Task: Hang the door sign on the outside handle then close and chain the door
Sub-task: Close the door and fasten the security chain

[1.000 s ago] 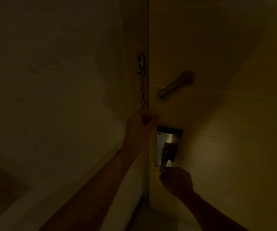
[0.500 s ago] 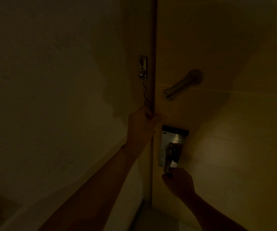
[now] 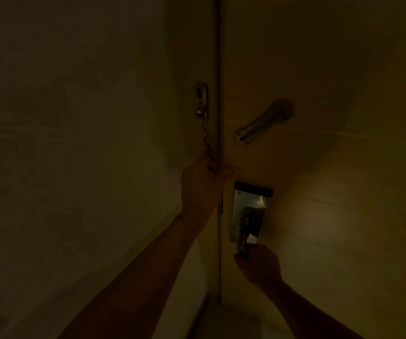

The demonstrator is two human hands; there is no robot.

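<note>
Pretty dim here, but the door (image 3: 319,167) looks shut or very nearly, its edge lined up against the frame (image 3: 211,69). The door sign isn't anywhere in view, so it's presumably on the outside handle, can't confirm.

Your left hand (image 3: 203,184) is closed around the loose bottom end of the chain (image 3: 206,139), right at the door's edge. The chain hangs from its plate (image 3: 201,94) on the frame. Your right hand (image 3: 258,264) is wrapped around the tip of the inside handle (image 3: 244,234), which points down from the lock plate (image 3: 249,209).

Tips for the chaining bit:
- Keep the right hand holding the door tight so it can't drift open.
- Lift the chain end up and across to the slanted slot bracket (image 3: 264,122) above the lock plate.
- I'd guess the knob goes in at the wide end, then slides along.
- Go by feel, it's dark, and don't let the chain twist.
</note>
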